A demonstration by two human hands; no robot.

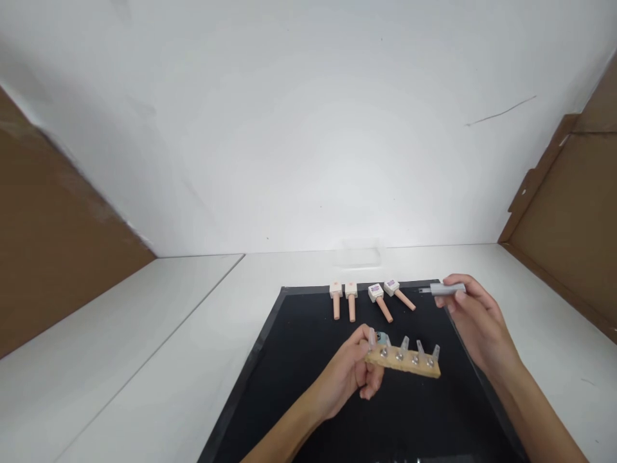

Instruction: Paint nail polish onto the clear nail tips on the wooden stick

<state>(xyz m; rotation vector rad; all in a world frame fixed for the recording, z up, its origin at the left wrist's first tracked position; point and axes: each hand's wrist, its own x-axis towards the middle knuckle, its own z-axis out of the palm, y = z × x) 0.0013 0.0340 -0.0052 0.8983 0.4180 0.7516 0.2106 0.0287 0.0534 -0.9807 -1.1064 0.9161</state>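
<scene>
Brush [447,290] is pinched in the right hand [482,320]; over the mat [424,421], the left hand [348,365] clamps the bar [403,362], seemingly by one end only. Slack grip there could tilt it.

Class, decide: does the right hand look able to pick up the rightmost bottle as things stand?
Probably not easily: the rightmost bottle lies nearby, but the right hand is holding a silver brush.

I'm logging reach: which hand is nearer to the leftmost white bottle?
The left hand. It holds the tan strip on the near side of the leftmost white bottle; the right hand, holding the silver handle, is farther off to the bottle's right.
</scene>
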